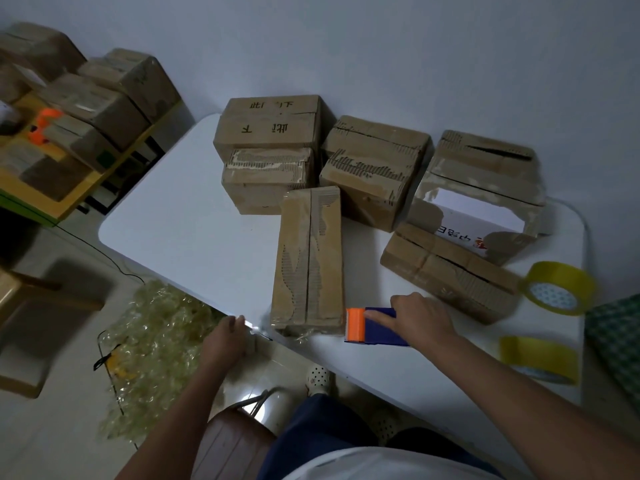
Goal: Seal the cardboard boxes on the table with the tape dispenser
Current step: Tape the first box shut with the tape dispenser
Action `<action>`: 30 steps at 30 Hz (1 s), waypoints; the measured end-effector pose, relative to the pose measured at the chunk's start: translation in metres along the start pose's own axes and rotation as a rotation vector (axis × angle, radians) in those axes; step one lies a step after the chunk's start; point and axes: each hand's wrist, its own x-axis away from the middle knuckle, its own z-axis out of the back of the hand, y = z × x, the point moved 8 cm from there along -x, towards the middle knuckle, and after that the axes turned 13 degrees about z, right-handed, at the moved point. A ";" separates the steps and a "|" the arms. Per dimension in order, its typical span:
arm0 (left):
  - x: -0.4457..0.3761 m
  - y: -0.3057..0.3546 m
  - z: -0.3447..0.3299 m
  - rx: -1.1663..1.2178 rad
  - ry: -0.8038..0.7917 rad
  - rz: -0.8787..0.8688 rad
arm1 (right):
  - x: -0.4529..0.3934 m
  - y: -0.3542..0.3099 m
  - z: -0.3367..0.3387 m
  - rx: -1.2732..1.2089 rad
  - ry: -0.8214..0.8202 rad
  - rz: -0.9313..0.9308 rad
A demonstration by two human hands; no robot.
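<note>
Gripping the blue and orange tape dispenser (375, 326) from above, the right hand (420, 315) curls its fingers over the blue body, index finger stretched toward the orange front end, which sits just beside the near end of a long narrow cardboard box (309, 259). This box lies lengthwise on the white table (180, 216), its centre seam running away from the person. The left hand (227, 336) is at the table's near edge, just left of the box; whether its fingers pinch something there or only rest on the edge, I cannot tell. Behind the long box stand more cardboard boxes: a stacked pair (268, 150) at the left, one (372, 168) in the middle, and one with a white label (481, 192) at the right, with a flatter box (450, 271) before it. Two yellow tape rolls (557, 287) sit near the table's right edge.
</note>
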 end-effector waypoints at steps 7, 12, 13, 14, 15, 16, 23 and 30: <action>0.089 0.120 -0.029 -0.292 0.118 -1.022 | 0.000 0.000 0.000 -0.036 -0.003 -0.018; 0.080 0.127 -0.094 -0.865 0.023 -1.316 | 0.000 0.004 0.003 -0.061 -0.009 -0.035; 0.075 0.124 -0.097 -0.909 0.035 -1.331 | 0.001 0.005 0.003 -0.078 -0.012 -0.033; 0.072 0.123 -0.097 -0.927 0.057 -1.341 | 0.003 0.006 0.005 -0.092 -0.012 -0.027; 0.070 0.123 -0.097 -0.926 0.073 -1.348 | 0.005 0.008 0.007 -0.098 -0.011 -0.019; 0.070 0.123 -0.097 -0.920 0.084 -1.349 | 0.008 0.010 0.010 -0.098 -0.008 -0.009; 0.065 0.120 -0.101 -0.946 0.062 -1.317 | 0.028 0.024 0.016 -0.039 0.038 0.056; 0.070 0.122 -0.097 -0.896 0.056 -1.336 | 0.037 0.057 0.010 -0.010 -0.019 -0.050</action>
